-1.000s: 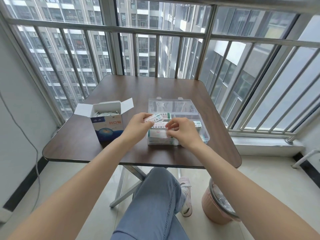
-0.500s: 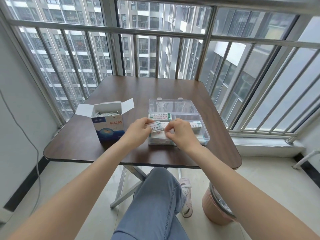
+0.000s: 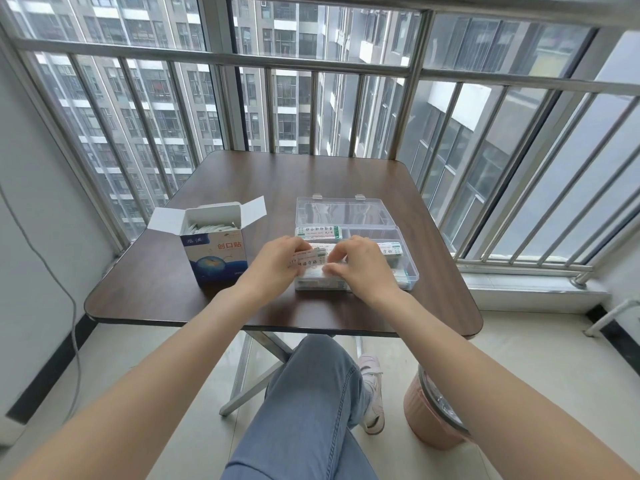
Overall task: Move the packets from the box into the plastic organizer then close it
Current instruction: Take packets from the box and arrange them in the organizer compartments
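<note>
1. A small stack of packets (image 3: 310, 260) is pinched between the curled fingers (image 3: 297, 247) of the left hand (image 3: 277, 263) and the curled fingers (image 3: 336, 251) of the right hand (image 3: 360, 266).
2. The stack is held just over the near left compartment of the plastic organizer (image 3: 405, 268); whether it touches the contents below cannot be told.
3. Both forearms are stretched forward from the lower corners of the view, and the hands are brought together knuckles up.
4. More packets are seen lying in the organizer's far left and right compartments, and its clear lid (image 3: 343, 211) is folded back flat on the desk (image 3: 277, 174).
5. To the left of the organizer, the box (image 3: 216, 252) is stood upright with its flaps open; white packets are visible inside.
6. A pink bin (image 3: 434, 410) is seen on the floor beneath the desk's right edge.
</note>
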A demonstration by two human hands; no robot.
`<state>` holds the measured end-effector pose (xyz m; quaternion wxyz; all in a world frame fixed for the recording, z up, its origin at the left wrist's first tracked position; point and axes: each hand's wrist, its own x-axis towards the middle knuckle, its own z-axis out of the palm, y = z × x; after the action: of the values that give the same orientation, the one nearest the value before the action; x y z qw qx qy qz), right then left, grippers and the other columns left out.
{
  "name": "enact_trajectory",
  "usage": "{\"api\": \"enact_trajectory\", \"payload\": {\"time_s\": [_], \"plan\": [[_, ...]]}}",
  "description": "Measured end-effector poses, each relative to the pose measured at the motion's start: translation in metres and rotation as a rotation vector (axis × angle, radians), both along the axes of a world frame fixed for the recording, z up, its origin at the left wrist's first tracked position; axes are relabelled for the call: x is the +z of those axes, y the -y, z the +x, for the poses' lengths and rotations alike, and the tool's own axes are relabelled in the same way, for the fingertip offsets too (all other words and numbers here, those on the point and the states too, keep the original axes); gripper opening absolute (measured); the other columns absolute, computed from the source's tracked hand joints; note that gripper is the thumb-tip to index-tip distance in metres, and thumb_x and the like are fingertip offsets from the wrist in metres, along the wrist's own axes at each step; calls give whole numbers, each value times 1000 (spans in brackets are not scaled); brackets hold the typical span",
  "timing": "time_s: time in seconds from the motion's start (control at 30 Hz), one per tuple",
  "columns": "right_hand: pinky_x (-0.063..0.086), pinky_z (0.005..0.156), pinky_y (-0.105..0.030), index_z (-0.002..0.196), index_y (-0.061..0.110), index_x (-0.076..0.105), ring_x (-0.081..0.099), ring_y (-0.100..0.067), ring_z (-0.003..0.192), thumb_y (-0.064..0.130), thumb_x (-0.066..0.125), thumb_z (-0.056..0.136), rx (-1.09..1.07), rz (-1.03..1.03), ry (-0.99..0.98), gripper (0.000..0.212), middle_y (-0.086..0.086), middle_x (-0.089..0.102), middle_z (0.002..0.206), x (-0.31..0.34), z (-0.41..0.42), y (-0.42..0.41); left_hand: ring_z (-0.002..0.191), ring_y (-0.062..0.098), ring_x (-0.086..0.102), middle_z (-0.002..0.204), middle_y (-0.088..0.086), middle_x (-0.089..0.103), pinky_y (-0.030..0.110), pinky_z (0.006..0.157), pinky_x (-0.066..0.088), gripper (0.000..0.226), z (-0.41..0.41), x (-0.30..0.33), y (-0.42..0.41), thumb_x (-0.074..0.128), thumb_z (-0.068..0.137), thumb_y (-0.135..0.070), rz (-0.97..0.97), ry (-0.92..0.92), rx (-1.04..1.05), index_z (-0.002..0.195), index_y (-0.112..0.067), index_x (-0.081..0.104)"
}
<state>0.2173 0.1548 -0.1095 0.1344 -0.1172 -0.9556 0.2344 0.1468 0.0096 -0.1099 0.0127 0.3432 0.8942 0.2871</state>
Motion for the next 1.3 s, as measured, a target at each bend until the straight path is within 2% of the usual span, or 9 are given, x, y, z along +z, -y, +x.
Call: {"api": "enact_trajectory", "payload": {"time_s": [0.23,0.37,0.5,0.57,0.67,0.8,0.9,1.1,1.3], "plan": [[45,84,-34,88,14,72,56,-20,96,24,74,77,-3,-43,23,15,-5,63,98,2,-3,-1,99,12,58,112,4,66,14,81,39,29,2,2,7,66,86,-8,225,60,62,114,-10,64],[41,79,-25,94,14,71,54,-15,91,26,74,78,-3,-70,-17,21,-3,64,97,6,-1,-4,98,16,63,106,5,69,23,83,46,26,2,2,10,68,85,-12,409,246,84,110,-15,66],[41,70,-12,108,18,64,55,-2,77,20,77,76,90,-482,-73,35,8,62,89,25,8,-9,92,17,64,99,5,70,32,85,50,21,1,7,9,70,84,-14,510,367,77,104,-15,67],[45,63,-12,112,17,61,58,-2,74,13,75,78,125,-719,-50,37,1,64,94,31,11,-14,81,13,63,92,2,70,29,78,50,15,3,13,3,71,82,-14,522,384,51,96,-17,66],[48,55,-15,106,11,63,58,-5,68,7,68,84,84,-872,-104,23,-6,65,87,35,14,-22,75,16,61,85,5,69,32,74,48,12,5,21,-11,74,80,-16,512,376,24,86,-22,65],[51,56,-18,95,3,65,58,-7,59,-4,67,81,-13,-867,-216,16,-6,63,71,38,15,-45,72,17,53,79,8,63,34,69,46,5,5,30,-37,62,90,-15,482,348,-19,91,-18,66],[52,57,-17,98,4,64,58,-9,59,-7,68,79,-48,-870,-228,23,-5,60,67,41,16,-62,73,17,55,77,3,61,38,79,52,9,2,34,-56,61,91,-11,482,353,3,91,-17,68],[57,68,-22,97,6,63,60,-14,66,-11,70,74,-68,-844,-195,30,-5,58,72,36,14,-89,58,9,53,69,2,59,14,54,49,3,-6,33,-88,65,88,-8,488,414,118,90,-7,67],[43,48,-17,87,16,64,63,-14,64,3,72,79,-158,-727,-112,18,-2,65,75,24,8,-104,72,17,60,86,11,66,33,71,57,14,-14,26,-107,65,88,-10,466,438,184,98,-2,70]]}}
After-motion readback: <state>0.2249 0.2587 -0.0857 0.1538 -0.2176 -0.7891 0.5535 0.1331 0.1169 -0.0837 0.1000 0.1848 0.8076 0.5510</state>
